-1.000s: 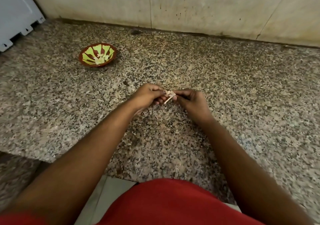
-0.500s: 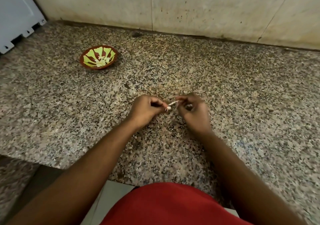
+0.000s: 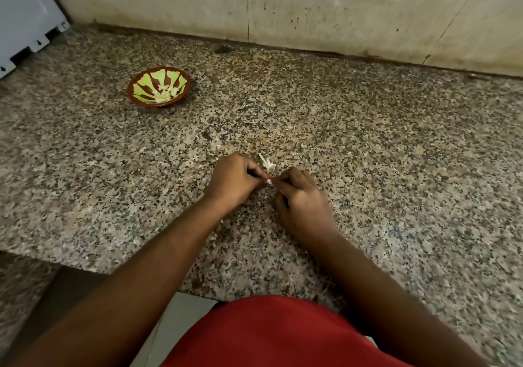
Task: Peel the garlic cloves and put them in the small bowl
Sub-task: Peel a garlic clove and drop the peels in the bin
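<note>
A speckled granite counter (image 3: 368, 146) ran under a stained, pale wall (image 3: 311, 7), with a white panel (image 3: 19, 18) leaning in at the far left corner. A red garment (image 3: 268, 335) filled the near edge of the view. Nothing lay between the hands and the small bowl (image 3: 159, 86), which sat well apart from them, toward the back left. There was one bowl, brown-rimmed with green stripes, holding a small heap of peeled cloves (image 3: 165, 93) too bunched to count. One scrap of garlic skin (image 3: 267, 163) lay on the counter just beyond the fingers. Two bare forearms reached forward and met over the middle of the counter. The left hand (image 3: 233, 181) was curled into a loose fist, knuckles up, and the right hand (image 3: 301, 197) curled toward it; both pinched one small garlic clove (image 3: 268, 182) between their fingertips, most of it hidden
</note>
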